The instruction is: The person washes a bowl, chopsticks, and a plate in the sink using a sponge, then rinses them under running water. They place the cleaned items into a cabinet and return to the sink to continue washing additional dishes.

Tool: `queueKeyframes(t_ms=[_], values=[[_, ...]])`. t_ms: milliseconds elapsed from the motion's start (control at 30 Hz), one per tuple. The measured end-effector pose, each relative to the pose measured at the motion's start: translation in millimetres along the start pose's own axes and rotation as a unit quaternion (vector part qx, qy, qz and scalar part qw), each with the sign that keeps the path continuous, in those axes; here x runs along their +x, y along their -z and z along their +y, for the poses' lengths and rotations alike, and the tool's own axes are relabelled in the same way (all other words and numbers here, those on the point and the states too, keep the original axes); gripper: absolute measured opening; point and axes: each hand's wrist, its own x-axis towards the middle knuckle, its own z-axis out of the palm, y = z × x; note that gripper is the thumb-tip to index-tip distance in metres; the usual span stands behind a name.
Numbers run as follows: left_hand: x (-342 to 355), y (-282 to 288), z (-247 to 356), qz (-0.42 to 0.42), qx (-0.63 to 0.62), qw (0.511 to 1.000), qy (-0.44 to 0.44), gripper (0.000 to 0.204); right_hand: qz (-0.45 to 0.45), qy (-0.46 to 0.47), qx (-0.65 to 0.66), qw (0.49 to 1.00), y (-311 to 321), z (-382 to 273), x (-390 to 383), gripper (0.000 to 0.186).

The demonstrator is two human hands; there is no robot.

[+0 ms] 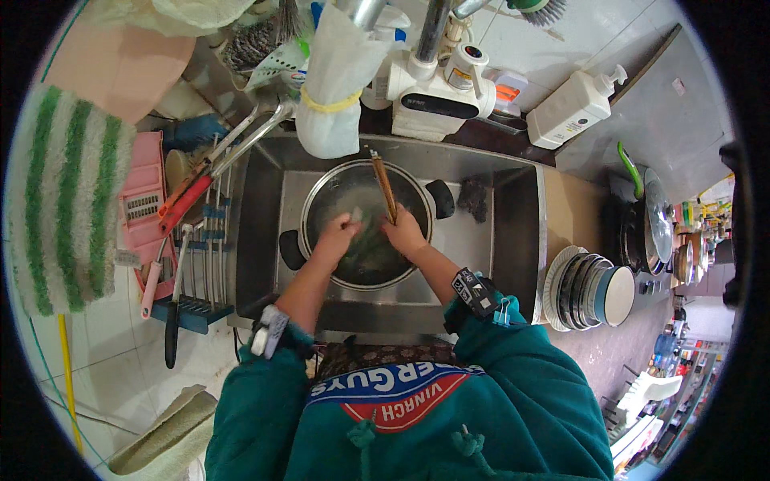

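A wide steel pot with two black handles sits in the steel sink, holding murky liquid with greenish contents that I cannot make out. My right hand is closed around a bundle of wooden sticks, apparently chopsticks, which point up toward the pot's far rim. My left hand is inside the pot at the left, fingers pinched near a small pale piece too unclear to name. A dark crumpled scrubber lies in the sink right of the pot.
A white faucet unit and soap bottle stand behind the sink. Stacked plates and pans sit to the right, beside a wok. On the left are a utensil rack, pink tray and striped cloth.
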Motion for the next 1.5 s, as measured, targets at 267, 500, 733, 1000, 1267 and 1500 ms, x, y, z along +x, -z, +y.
queueKeyframes(t_ms=[267, 500, 733, 1000, 1267, 1500], values=[[-19.2, -13.0, 69.2, 0.324, 0.064, 0.877, -0.348, 0.042, -0.023, 0.073, -0.094, 0.993, -19.3, -41.6, -31.3, 0.023], [-11.8, 15.0, 112.4, 0.327, -0.047, 0.899, -0.289, 0.038, 0.005, 0.101, -0.155, 0.983, -6.6, -91.8, -41.3, 0.026], [-16.7, 21.6, 110.0, 0.229, -0.195, 0.927, -0.225, 0.017, -0.022, 0.121, -0.291, 0.949, 32.0, -98.2, -43.8, 0.022], [-8.7, 54.5, 90.4, 0.145, -0.377, 0.907, -0.118, 0.017, -0.104, 0.099, -0.303, 0.942, 75.2, -73.8, -81.6, 0.027], [-26.5, -9.4, 100.3, 0.124, -0.278, 0.937, -0.172, 0.025, -0.074, 0.103, -0.174, 0.977, 67.7, -64.6, -85.7, 0.030], [-12.9, 0.6, 85.5, 0.067, -0.409, 0.908, -0.063, 0.022, -0.075, 0.126, -0.315, 0.938, 81.6, -64.8, -96.4, 0.023]])
